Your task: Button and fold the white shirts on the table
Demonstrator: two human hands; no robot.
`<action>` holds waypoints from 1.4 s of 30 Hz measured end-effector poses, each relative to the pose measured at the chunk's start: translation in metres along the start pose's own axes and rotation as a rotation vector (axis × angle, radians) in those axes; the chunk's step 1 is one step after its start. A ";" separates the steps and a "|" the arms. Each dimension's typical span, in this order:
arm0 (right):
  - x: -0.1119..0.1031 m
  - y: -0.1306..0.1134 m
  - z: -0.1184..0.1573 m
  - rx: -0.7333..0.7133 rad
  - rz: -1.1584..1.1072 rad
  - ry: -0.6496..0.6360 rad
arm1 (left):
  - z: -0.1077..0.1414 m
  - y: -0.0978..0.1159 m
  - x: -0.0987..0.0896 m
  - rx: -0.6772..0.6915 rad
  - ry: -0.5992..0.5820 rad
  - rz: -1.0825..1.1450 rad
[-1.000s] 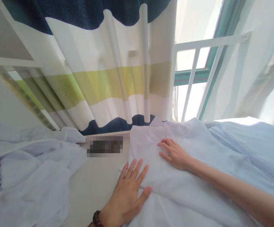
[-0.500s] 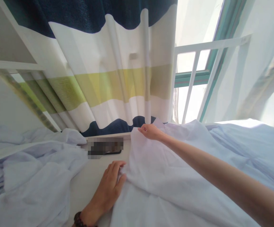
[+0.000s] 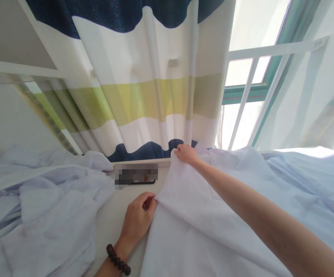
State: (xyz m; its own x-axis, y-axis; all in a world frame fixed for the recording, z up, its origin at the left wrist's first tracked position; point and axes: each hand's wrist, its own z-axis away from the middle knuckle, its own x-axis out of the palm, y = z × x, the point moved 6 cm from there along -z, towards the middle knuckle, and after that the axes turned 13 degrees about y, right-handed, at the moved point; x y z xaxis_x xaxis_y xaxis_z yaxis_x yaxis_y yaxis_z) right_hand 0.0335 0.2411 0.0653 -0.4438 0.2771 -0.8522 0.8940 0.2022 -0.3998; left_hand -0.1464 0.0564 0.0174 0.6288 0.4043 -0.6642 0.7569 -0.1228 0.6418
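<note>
A white cloth garment (image 3: 201,215), its exact kind unclear, lies spread over the right half of the white surface (image 3: 109,231). My right hand (image 3: 186,154) pinches its far left corner and lifts it slightly near the curtain. Closer to me, my left hand (image 3: 140,215) pinches the garment's left edge between thumb and fingers, pulling the cloth into a taut fold. A dark beaded bracelet (image 3: 117,260) circles my left wrist.
Crumpled white cloth (image 3: 54,207) heaps up on the left. A dark flat object (image 3: 136,176), mostly blurred out, lies by the back ledge. Behind hangs a striped curtain (image 3: 143,96). White railings (image 3: 276,50) stand before the window at right.
My left hand has closed from a loose, spread grip into a pinch on the cloth's edge. The right hand keeps its corner, raised a little. The view has shifted slightly left.
</note>
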 end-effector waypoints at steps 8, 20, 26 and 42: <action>-0.036 0.031 0.069 -0.153 -0.036 0.073 | 0.001 0.001 -0.001 0.330 0.130 -0.140; -0.087 0.141 0.212 -0.285 0.069 -0.066 | 0.029 0.094 0.078 0.805 -0.262 -0.273; -0.073 0.134 0.201 -0.324 -0.003 -0.061 | 0.017 0.074 0.090 0.711 -0.334 -0.364; -0.148 0.236 0.243 0.066 -0.198 0.270 | 0.100 0.242 0.138 0.986 -0.595 0.017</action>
State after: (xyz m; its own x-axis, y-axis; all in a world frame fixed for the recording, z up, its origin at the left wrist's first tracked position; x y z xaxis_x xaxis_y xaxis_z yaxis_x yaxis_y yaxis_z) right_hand 0.3248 0.0194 0.0147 -0.6016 0.4790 -0.6393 0.7870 0.2182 -0.5771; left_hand 0.1415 -0.0088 0.0431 0.4260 -0.0640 -0.9025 0.3925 -0.8857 0.2481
